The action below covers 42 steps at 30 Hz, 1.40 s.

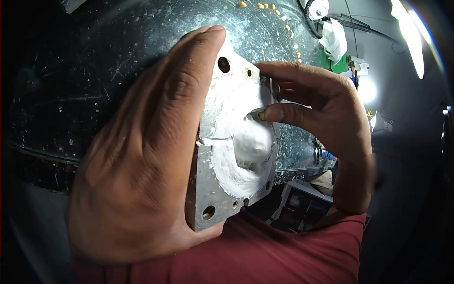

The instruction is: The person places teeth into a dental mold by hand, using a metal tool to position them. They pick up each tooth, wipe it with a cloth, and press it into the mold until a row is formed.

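Observation:
My left hand (142, 156) is wrapped round the left side of a metal flask half (208, 173), a flat grey block with round holes at its corners. White plaster (227, 165) fills its middle around an oval hollow, where a smooth white mound (255, 142) rises. A crack-like line crosses the plaster on the left. My right hand (321, 97) is closed at the block's far right edge, its thumb tip at the upper rim of the hollow. A small dark-tipped piece shows at that thumb; I cannot tell what it is. The other right fingers are partly hidden.
Below the block is a dark, scratched worktable (118, 57) with white specks. Several small yellowish pieces (287, 28) lie along its far part. A crumpled white bag (334, 40) and a green thing (339, 65) are at the upper right. A white-framed box (288, 201) stands below the table edge.

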{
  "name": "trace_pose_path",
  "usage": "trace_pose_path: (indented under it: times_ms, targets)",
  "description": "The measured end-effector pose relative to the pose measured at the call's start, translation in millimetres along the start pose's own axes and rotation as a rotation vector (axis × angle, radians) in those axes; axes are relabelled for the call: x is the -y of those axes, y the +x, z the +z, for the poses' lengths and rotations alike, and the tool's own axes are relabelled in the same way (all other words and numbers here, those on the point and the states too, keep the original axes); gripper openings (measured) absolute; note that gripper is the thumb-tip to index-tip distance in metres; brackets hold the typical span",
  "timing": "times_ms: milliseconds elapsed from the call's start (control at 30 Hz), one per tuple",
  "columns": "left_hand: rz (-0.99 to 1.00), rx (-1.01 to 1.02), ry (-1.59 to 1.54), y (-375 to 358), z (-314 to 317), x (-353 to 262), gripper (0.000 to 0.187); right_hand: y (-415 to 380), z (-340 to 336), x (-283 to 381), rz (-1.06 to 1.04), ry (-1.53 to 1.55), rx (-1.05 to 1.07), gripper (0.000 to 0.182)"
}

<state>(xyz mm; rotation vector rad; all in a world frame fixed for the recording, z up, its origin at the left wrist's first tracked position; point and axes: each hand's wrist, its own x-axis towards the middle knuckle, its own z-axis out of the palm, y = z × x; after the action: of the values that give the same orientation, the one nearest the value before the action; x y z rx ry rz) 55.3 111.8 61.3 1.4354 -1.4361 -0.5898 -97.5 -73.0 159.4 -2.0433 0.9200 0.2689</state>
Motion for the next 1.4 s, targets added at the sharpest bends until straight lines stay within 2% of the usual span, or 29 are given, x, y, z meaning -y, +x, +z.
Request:
trace_pose_path:
  times_ms: [100,200,567,633,700,767,833,867,1000,1067,1100,1167,1200,1233,1267,1333,1367,1400]
  targets:
    - [0.004,-0.008,-0.038,-0.4,2.2,-2.7,0.128,-5.1,6.3,3.6,-0.053,-0.107,-0.054,0.054]
    - [-0.024,-0.069,-0.057,1.7,11.1,-8.6,0.127,-5.4,4.4,7.4,-0.082,-0.241,-0.014,0.054]
    - [-0.061,-0.100,-0.074,1.6,20.6,8.1,0.129,-1.7,4.0,14.8,-0.076,-0.234,-0.015,0.054]
    - [-0.067,-0.091,-0.069,0.4,22.3,6.6,0.129,1.4,1.7,16.6,-0.046,-0.216,0.010,0.054]
    - [-0.069,-0.094,-0.057,-0.9,21.2,3.6,0.130,7.2,-5.4,22.2,0.114,-0.045,0.094,0.052]
    - [-0.063,-0.097,-0.042,-2.2,18.8,0.3,0.130,10.1,-14.7,6.3,0.078,-0.120,0.088,0.054]
    - [-0.065,-0.095,-0.035,-4.2,17.0,-2.4,0.131,10.7,-23.2,-4.9,0.050,0.178,0.170,0.056]
    - [-0.066,-0.102,-0.028,-3.7,15.7,-2.1,0.131,6.9,-18.7,-6.2,0.097,0.226,0.134,0.059]
    - [-0.095,-0.108,-0.019,-7.3,14.6,-0.9,0.132,-2.3,-3.7,-7.7,-0.015,0.172,0.046,0.056]
    - [-0.102,-0.101,-0.017,-8.4,15.1,-0.4,0.132,-2.3,-2.3,-3.1,-0.042,-0.086,0.022,0.054]
    - [-0.103,-0.096,-0.016,-7.7,14.8,-0.5,0.132,-2.0,-1.8,-7.0,-0.039,-0.084,0.016,0.054]
    - [-0.083,-0.073,-0.010,-2.2,12.6,-3.5,0.133,-3.7,-5.4,-17.6,-0.284,-0.187,-0.110,0.053]
    - [-0.057,-0.053,-0.009,3.5,12.0,-6.0,0.133,-8.4,-12.4,-19.8,-0.371,-0.164,-0.195,0.046]
    - [-0.022,-0.031,-0.008,1.0,10.4,-11.9,0.133,-22.4,-24.3,-13.3,-0.343,-0.204,-0.281,0.031]
    - [-0.015,0.123,-0.036,1.6,-4.7,-8.5,0.138,-40.6,-45.1,-20.4,-0.375,-0.215,-0.381,0.015]
    - [0.023,0.170,-0.031,-2.9,-3.5,4.7,0.139,-74.0,-63.4,-39.7,-0.392,-0.097,-0.720,0.014]
    - [0.034,0.173,-0.037,-4.0,-2.7,5.3,0.139,-97.1,-82.0,-57.1,-0.367,-0.017,-0.703,0.017]
    - [0.052,0.163,-0.087,-4.7,-2.2,10.4,0.140,-119.5,-94.3,-72.1,-0.222,-0.009,-0.739,0.017]
